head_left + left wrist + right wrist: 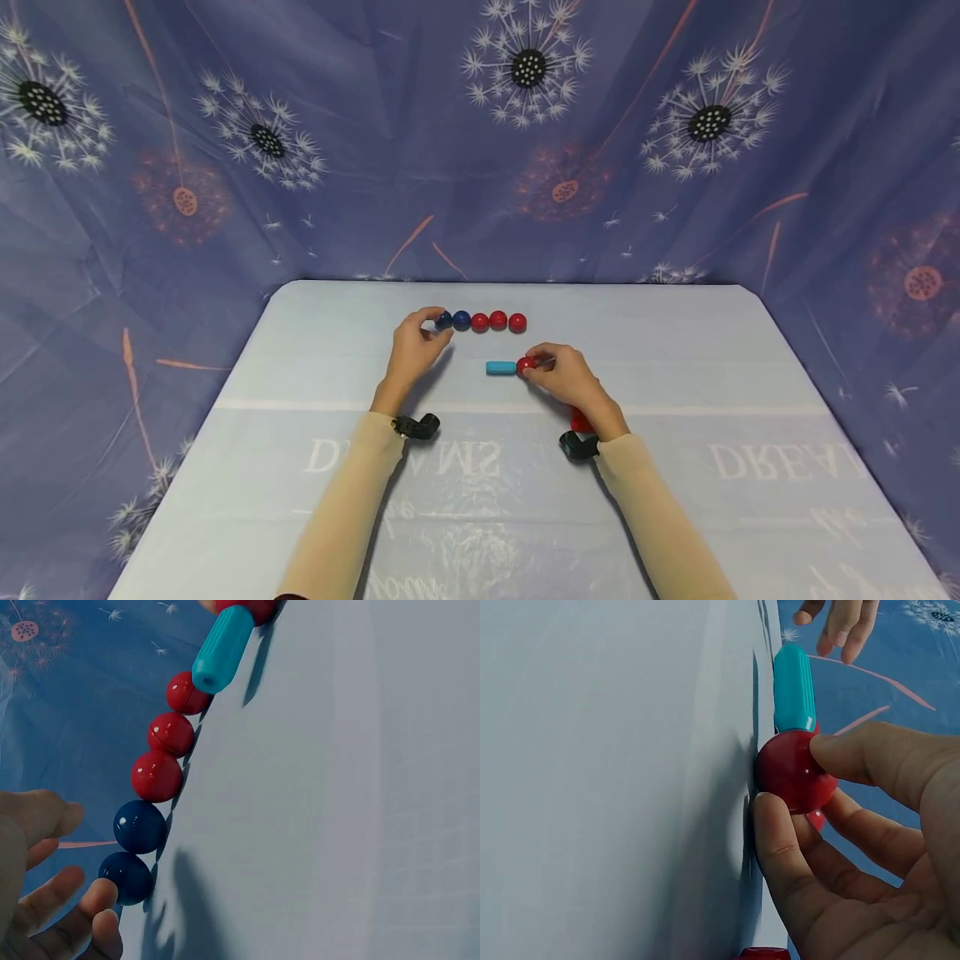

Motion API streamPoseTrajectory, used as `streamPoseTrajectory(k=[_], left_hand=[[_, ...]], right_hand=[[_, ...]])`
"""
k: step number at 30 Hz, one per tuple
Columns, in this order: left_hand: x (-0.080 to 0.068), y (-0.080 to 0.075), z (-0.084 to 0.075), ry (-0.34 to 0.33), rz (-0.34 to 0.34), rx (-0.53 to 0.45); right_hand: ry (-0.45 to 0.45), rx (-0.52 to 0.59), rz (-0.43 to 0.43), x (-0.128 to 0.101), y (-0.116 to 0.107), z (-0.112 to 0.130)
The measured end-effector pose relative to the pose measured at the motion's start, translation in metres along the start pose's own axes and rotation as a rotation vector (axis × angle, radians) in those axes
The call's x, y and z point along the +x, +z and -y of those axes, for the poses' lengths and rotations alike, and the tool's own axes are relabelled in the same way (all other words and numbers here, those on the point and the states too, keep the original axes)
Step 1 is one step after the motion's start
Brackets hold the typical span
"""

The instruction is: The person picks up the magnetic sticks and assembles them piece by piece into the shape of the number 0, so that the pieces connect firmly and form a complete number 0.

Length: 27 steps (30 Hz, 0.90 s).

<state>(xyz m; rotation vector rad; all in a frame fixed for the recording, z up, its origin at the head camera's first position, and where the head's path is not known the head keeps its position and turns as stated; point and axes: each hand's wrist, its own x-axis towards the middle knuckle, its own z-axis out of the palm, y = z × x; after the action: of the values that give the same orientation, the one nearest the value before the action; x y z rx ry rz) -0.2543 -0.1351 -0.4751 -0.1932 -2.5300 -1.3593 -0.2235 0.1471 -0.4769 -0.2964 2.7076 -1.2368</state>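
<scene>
Two cream sleeves (341,508) are seen over a white table (675,358). The left hand (412,350) is held, fingers wide, by two blue balls (461,321); contact cannot be told. Three red balls (498,320) are lined up next. One turquoise stick (501,367) is touched by a fourth red ball (791,771), pinched by the right hand (567,375). One red piece (579,421) is partly hidden by that wrist (607,415).

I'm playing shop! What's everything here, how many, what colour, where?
Blue balls: 2, navy, row's left end
Red balls: 3, red, rest of row
Held ball: 1, red, in right hand
Ribbed rod: 1, turquoise, left of held ball
Unclear object: 1, red, by right wrist
Table: 1, white, under balls
Dandelion cloth: 1, blue, behind table
Wrist cameras: 2, black, on wrists
Sleeves: 2, cream, on forearms
Left hand: 1, bare, at row's blue end
Right hand: 1, bare, pinching held ball
</scene>
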Motion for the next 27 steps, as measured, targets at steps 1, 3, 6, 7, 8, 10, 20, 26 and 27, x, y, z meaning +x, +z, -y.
streamPoseTrajectory(k=[1, 3, 6, 7, 8, 10, 20, 26, 27], left_hand=[[0.002, -0.001, 0.001, -0.002, -0.009, 0.003], [0.005, -0.002, 0.002, -0.006, -0.018, 0.012], [0.010, -0.001, 0.004, -0.011, -0.013, 0.059], [0.011, 0.000, 0.005, -0.014, -0.007, 0.083], [0.012, 0.000, 0.006, -0.017, 0.000, 0.103], [0.014, 0.001, 0.009, -0.019, 0.015, 0.146], [0.019, 0.007, 0.020, -0.066, 0.031, 0.158], [0.019, 0.011, 0.021, -0.080, 0.017, 0.123], [0.019, 0.011, 0.020, -0.088, 0.016, 0.121]], right_hand=[[-0.004, -0.002, -0.001, 0.000, 0.000, 0.000], [-0.007, -0.003, -0.006, 0.001, -0.001, 0.000], [-0.006, -0.003, -0.006, 0.000, 0.000, -0.001], [-0.005, -0.004, -0.005, 0.000, 0.000, -0.001], [-0.004, -0.006, -0.006, 0.000, 0.000, -0.001], [-0.009, -0.009, -0.007, 0.000, 0.000, -0.002], [-0.024, 0.005, -0.013, 0.001, 0.001, 0.000], [-0.025, 0.008, -0.021, 0.000, 0.001, -0.001], [-0.025, 0.006, -0.022, 0.000, 0.001, -0.001]])
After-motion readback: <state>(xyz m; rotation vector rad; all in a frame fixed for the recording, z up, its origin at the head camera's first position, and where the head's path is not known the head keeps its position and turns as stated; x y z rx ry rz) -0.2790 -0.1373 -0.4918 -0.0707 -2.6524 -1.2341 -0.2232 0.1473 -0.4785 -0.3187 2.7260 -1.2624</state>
